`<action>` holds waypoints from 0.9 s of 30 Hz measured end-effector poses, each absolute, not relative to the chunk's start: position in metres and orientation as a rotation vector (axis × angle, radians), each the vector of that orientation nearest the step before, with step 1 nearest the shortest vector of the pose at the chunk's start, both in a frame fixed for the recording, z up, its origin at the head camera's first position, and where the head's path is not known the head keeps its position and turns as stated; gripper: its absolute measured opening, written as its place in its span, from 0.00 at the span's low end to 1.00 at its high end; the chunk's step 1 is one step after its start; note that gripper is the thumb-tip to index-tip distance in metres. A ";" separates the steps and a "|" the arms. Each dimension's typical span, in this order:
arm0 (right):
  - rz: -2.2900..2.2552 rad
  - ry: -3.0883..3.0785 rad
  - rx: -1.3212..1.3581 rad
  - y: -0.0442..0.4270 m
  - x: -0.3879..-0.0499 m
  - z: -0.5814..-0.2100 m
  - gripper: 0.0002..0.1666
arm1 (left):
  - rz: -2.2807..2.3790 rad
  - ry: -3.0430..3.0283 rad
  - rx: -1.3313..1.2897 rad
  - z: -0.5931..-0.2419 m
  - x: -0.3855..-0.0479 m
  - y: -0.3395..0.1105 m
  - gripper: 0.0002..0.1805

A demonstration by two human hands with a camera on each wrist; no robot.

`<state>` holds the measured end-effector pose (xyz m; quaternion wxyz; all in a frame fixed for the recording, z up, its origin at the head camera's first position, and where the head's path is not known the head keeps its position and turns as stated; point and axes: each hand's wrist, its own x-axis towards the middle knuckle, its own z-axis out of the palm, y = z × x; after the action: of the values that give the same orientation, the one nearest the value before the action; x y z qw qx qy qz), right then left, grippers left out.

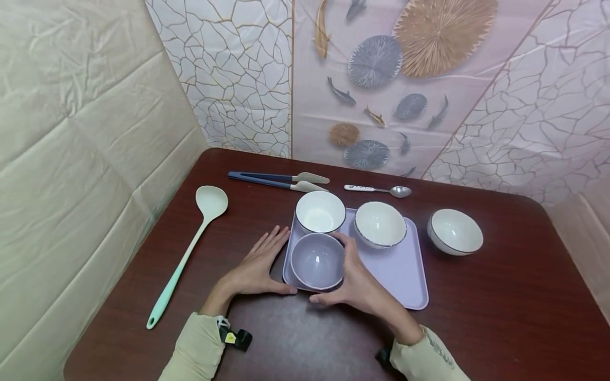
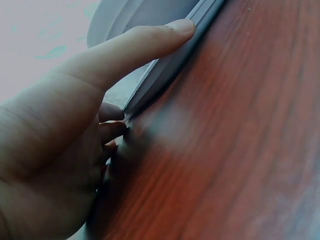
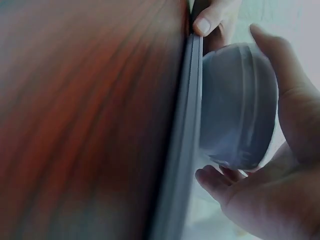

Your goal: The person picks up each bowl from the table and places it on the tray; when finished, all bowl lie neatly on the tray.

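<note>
A greyish-purple bowl (image 1: 317, 261) stands upright on the near left part of a lavender tray (image 1: 400, 275). My right hand (image 1: 359, 280) curves round its right side, with fingers at the far side and thumb at the near side. In the right wrist view the fingers (image 3: 215, 182) touch the bowl (image 3: 235, 107), while the thumb reaches past its rim. My left hand (image 1: 257, 264) rests at the tray's left edge with fingers spread and fairly straight. Its thumb (image 2: 172, 30) touches the near rim of the tray (image 2: 165, 75). The left fingertips are partly hidden in that wrist view.
On the tray's far part stand a white dark-rimmed bowl (image 1: 320, 211) and a white bowl with a patterned rim (image 1: 380, 225). Another white bowl (image 1: 455, 232) is on the table right of it. Tongs (image 1: 267, 180), a spoon (image 1: 381, 189) and a pale green ladle (image 1: 190, 248) lie around.
</note>
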<state>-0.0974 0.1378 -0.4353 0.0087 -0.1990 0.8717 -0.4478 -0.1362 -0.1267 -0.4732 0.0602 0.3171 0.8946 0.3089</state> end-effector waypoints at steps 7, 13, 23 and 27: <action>-1.391 2.954 -0.743 0.187 -0.083 -0.415 0.59 | 0.919 2.719 0.983 -0.475 -0.136 -0.125 0.69; -1.278 3.292 -0.592 0.272 -0.085 -0.396 0.47 | 0.946 2.726 0.980 -0.475 -0.137 -0.129 0.69; -1.152 3.175 0.239 0.352 -0.116 -0.415 0.75 | 0.941 2.733 0.976 -0.475 -0.137 -0.130 0.69; -1.200 3.116 0.237 0.362 -0.126 -0.427 0.74 | 0.944 2.728 0.990 -0.474 -0.137 -0.128 0.69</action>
<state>-0.1259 0.3624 -0.4265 -0.1026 0.0706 0.9260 -0.3565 -0.1372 -0.1277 -0.4744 0.0449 0.3240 0.8931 0.3089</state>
